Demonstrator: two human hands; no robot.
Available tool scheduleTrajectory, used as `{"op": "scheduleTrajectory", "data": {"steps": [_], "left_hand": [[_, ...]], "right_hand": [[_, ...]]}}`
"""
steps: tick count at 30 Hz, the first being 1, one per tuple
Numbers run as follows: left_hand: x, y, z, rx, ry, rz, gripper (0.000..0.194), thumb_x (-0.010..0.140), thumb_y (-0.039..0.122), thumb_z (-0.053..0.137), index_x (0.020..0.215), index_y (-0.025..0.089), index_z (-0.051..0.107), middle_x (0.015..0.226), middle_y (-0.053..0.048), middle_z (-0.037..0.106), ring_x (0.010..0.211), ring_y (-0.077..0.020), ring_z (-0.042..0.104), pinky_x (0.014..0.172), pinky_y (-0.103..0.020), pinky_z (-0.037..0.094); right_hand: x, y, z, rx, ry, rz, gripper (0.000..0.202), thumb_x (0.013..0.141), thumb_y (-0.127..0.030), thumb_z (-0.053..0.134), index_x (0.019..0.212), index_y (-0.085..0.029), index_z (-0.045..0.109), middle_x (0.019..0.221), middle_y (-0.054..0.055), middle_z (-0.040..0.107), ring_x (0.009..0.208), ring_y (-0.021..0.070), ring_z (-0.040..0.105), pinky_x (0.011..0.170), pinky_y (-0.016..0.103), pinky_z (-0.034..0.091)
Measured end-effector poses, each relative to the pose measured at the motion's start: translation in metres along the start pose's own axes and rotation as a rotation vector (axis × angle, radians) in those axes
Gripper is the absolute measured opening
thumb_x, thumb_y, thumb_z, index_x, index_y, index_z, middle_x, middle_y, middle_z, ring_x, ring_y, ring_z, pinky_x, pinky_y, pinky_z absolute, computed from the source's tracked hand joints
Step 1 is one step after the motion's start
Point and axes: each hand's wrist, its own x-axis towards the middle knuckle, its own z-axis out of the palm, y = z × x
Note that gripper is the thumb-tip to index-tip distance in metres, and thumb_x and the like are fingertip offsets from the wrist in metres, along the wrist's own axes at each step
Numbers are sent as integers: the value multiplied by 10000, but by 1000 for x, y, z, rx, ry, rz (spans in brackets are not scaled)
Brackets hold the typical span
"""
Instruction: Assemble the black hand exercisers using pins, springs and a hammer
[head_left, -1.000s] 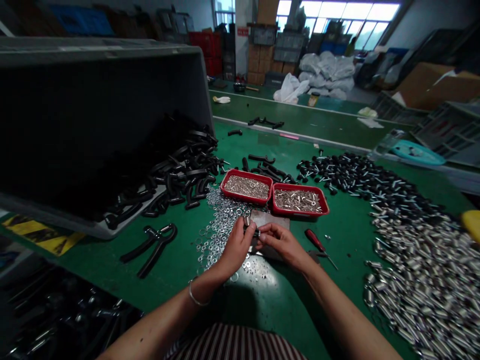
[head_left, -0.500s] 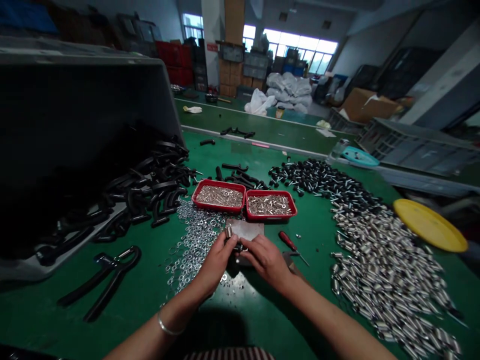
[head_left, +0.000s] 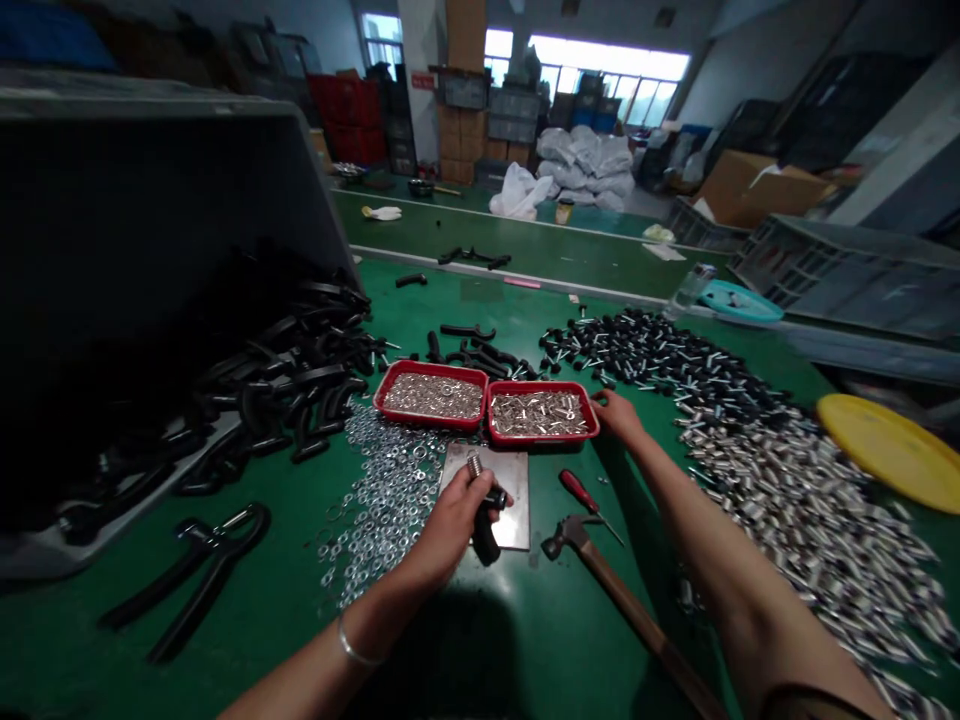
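Observation:
My left hand [head_left: 454, 520] is closed round a black curved handle [head_left: 487, 538], with a metal coil spring [head_left: 475, 466] standing up beside the thumb. It hovers over a flat metal plate [head_left: 516, 520]. My right hand [head_left: 621, 418] is stretched forward, just right of the right red tray [head_left: 544, 440], near the edge of a pile of black-headed screws [head_left: 652, 350]. Its fingers are bent together, and their tips are partly hidden, so what they pinch I cannot make out.
A claw hammer [head_left: 626, 600] and a red screwdriver [head_left: 577, 490] lie below my right arm. Loose washers [head_left: 382, 500] spread left of the plate. Springs [head_left: 810, 520] are heaped at right. A grey bin [head_left: 326, 190] spills black handles [head_left: 300, 370]. A V-shaped hand grip [head_left: 202, 560] lies front left.
My right hand has left the part held with my left hand and moved forward and right to beside the right tray. The hammer and plate are now uncovered. My left hand still holds the handle.

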Motion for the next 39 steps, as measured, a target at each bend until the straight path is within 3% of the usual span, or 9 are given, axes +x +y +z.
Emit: {"op": "scheduleTrajectory", "data": {"steps": [3, 6, 10, 14, 16, 20, 24, 30, 39], "left_hand": [[4, 5, -8, -94, 56, 3, 358, 870, 516, 617, 920, 181, 502, 820, -21, 653, 632, -89, 552, 645, -228, 425], [3, 10, -19, -131, 102, 13, 374, 848, 517, 644, 925, 184, 492, 822, -16, 645, 621, -84, 555, 634, -224, 423], [-2, 11, -16, -142, 79, 20, 385, 840, 522, 651, 919, 178, 497, 827, -24, 643, 630, -86, 557, 639, -230, 436], [-13, 8, 9, -135, -41, 28, 351, 864, 505, 629, 920, 178, 516, 836, -17, 630, 673, -95, 566, 642, -224, 449], [-19, 8, 19, -123, -70, 46, 343, 871, 509, 615, 941, 184, 529, 871, -17, 622, 726, -110, 584, 656, -228, 467], [-28, 10, 19, -120, -53, 76, 378, 850, 538, 619, 969, 186, 549, 923, -26, 611, 804, -138, 603, 661, -235, 482], [-32, 11, 6, -97, 17, 128, 394, 843, 565, 613, 928, 188, 539, 869, -9, 588, 731, -120, 577, 661, -239, 476], [-38, 21, -3, 222, -116, 152, 291, 903, 490, 554, 990, 214, 581, 894, -8, 594, 779, -141, 571, 716, -260, 471], [-17, 21, -9, 765, 14, 518, 180, 922, 346, 527, 815, 202, 543, 734, 21, 528, 699, -142, 494, 696, -266, 386]], "right_hand": [[9, 2, -3, -3, -17, 18, 159, 788, -232, 677, 880, -103, 680, 681, 98, 685, 547, 184, 598, 614, 326, 476], [-12, 10, -23, 18, 81, 2, 265, 842, -254, 618, 1061, -105, 625, 830, 126, 708, 638, 204, 646, 677, 359, 505], [-105, -11, -39, 435, 206, -174, 369, 867, -406, 634, 1159, -193, 561, 923, 75, 705, 706, 203, 690, 724, 384, 558], [-211, -71, -14, 700, 52, -266, 288, 927, -364, 590, 1187, -251, 540, 1054, 71, 699, 825, 200, 709, 779, 382, 580], [-240, -93, 3, 620, 129, -369, 258, 931, -310, 594, 1180, -260, 547, 1071, 74, 692, 910, 216, 699, 835, 394, 568], [-255, -102, 21, 396, 222, -612, 242, 942, -224, 565, 1180, -266, 553, 1087, 85, 671, 1036, 242, 649, 917, 431, 534], [-257, -94, 18, 289, 71, -710, 232, 959, -213, 539, 1186, -258, 538, 1057, 92, 662, 987, 237, 644, 871, 415, 547], [-254, -89, 5, 284, -59, -850, 212, 957, -204, 526, 1162, -246, 558, 1073, 101, 667, 983, 242, 627, 881, 439, 527], [-252, -105, 35, 852, -594, -113, 358, 931, -573, 501, 838, -228, 479, 661, -39, 592, 453, 98, 494, 413, 214, 430]]}}
